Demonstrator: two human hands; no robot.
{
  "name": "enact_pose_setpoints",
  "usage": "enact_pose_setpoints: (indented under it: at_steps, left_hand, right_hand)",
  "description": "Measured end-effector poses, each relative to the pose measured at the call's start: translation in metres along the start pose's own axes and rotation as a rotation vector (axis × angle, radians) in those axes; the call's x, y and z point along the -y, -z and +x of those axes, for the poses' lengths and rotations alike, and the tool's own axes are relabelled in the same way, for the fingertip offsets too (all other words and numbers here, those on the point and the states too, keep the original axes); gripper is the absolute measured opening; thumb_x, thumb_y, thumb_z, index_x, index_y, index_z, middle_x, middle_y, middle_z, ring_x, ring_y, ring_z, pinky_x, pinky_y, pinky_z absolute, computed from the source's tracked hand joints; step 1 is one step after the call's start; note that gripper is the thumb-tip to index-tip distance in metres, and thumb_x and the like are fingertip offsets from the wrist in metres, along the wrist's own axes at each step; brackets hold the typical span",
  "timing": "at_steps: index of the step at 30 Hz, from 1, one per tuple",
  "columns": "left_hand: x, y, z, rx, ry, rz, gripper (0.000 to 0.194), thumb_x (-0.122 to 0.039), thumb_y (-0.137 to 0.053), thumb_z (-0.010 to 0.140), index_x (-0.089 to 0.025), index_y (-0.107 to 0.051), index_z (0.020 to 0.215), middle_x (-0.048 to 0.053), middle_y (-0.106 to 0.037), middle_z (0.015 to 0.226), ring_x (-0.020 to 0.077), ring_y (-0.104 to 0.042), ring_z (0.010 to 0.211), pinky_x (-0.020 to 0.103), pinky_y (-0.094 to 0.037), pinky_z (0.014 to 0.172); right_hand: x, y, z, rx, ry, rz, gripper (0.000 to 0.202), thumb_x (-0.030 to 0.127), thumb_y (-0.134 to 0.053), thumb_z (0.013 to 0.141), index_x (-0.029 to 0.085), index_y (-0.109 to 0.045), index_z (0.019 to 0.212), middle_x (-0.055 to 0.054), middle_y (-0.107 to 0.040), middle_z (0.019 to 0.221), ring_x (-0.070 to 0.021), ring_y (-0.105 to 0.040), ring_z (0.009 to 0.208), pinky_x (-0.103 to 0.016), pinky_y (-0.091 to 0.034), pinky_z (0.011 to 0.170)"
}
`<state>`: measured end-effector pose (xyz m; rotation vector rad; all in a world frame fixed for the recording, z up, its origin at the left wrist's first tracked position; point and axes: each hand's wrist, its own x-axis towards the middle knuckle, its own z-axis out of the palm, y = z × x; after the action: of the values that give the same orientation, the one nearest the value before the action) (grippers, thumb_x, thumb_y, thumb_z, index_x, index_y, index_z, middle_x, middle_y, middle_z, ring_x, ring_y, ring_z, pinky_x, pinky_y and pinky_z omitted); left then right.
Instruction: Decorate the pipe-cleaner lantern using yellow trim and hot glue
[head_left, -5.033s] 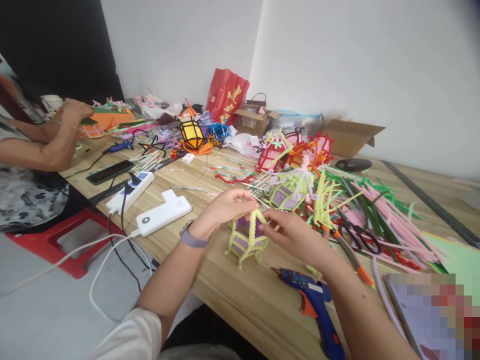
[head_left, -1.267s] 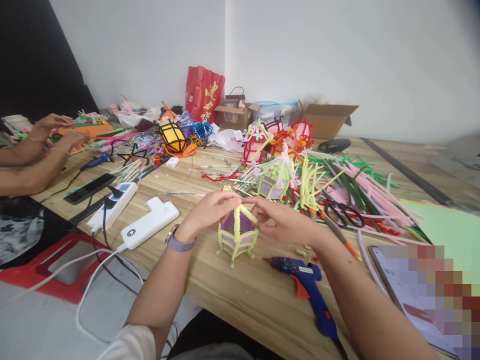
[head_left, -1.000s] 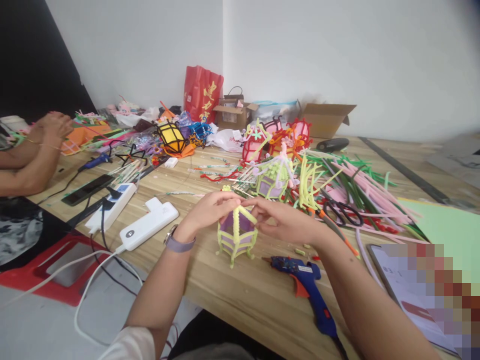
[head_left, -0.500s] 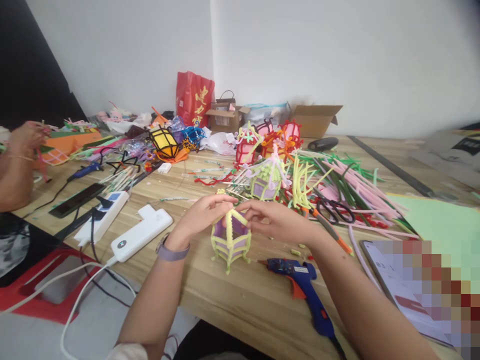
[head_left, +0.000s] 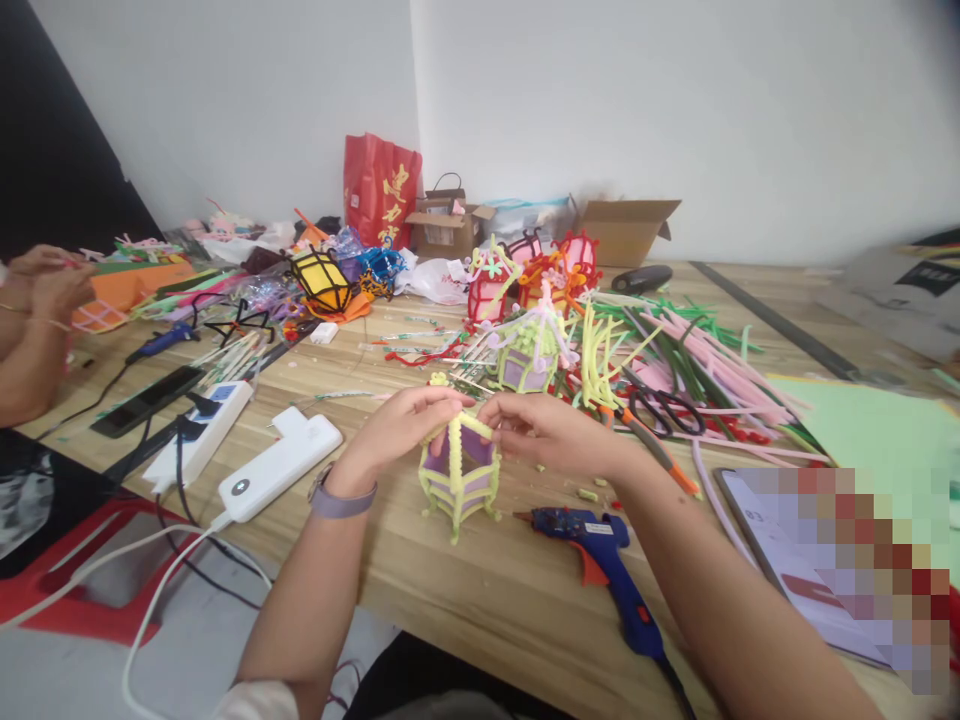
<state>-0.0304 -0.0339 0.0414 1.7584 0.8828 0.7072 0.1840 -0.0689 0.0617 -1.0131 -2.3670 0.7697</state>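
Note:
A small lantern (head_left: 460,480) of pale yellow-green pipe cleaners with purple panels stands on the wooden table in front of me. My left hand (head_left: 409,425) is closed at its top left, the fingertips on the upper frame. From the right, my right hand (head_left: 544,432) pinches the top edge of the same lantern with bent fingers. Some fingertips are hidden behind the frame. A blue glue gun (head_left: 592,545) lies on its side just right of the lantern. Behind my hands stands a finished-looking green and purple lantern (head_left: 529,360) with a pink top.
Black-handled scissors (head_left: 667,410), orange-handled pliers (head_left: 660,455) and pink and green pipe cleaners (head_left: 705,360) lie to the right, near a tablet (head_left: 787,560). At left are a white power strip (head_left: 202,430), a power bank (head_left: 281,470) and another person's hands (head_left: 56,285).
My right hand's fingers have spread slightly away from my left at the lantern's top. The lantern stays in place; the view has shifted a little. The other person's hands have moved closer together.

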Motion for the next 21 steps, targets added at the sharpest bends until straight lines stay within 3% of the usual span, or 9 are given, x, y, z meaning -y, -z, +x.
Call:
enact_pose_setpoints:
  at_steps: [10, 16, 21]
  left_hand:
    - [0.0024, 0.0004, 0.0021, -0.006, 0.011, 0.031, 0.046, -0.050, -0.052, 0.084, -0.015, -0.066, 0.110, -0.002, -0.058, 0.058, 0.0113, -0.051, 0.051, 0.022, -0.038, 0.052]
    - [-0.0019, 0.0000, 0.0023, -0.047, -0.017, 0.095, 0.040, -0.046, -0.054, 0.083, -0.018, -0.067, 0.108, 0.001, -0.066, 0.068, 0.0153, -0.058, 0.068, 0.023, -0.043, 0.062]
    - [-0.0020, -0.0005, -0.0006, -0.101, -0.032, 0.084, 0.048, -0.056, -0.047, 0.084, -0.018, -0.070, 0.102, 0.004, -0.068, 0.074, 0.0177, -0.060, 0.077, 0.025, -0.043, 0.066]
  right_hand:
    - [-0.0005, 0.0034, -0.0016, 0.079, -0.004, 0.041, 0.021, 0.018, -0.048, 0.090, 0.019, -0.060, 0.106, -0.003, -0.067, 0.097, -0.0136, -0.061, 0.085, -0.025, -0.046, 0.075]
    - [-0.0018, 0.0015, 0.0006, 0.075, 0.013, 0.022, 0.019, 0.020, -0.049, 0.090, 0.018, -0.061, 0.104, -0.003, -0.066, 0.092, -0.0136, -0.060, 0.080, -0.025, -0.045, 0.072]
    - [-0.0046, 0.0010, 0.0004, 0.082, 0.014, 0.078, 0.018, 0.022, -0.048, 0.090, 0.018, -0.061, 0.102, -0.003, -0.066, 0.092, -0.0137, -0.060, 0.079, -0.026, -0.046, 0.072]
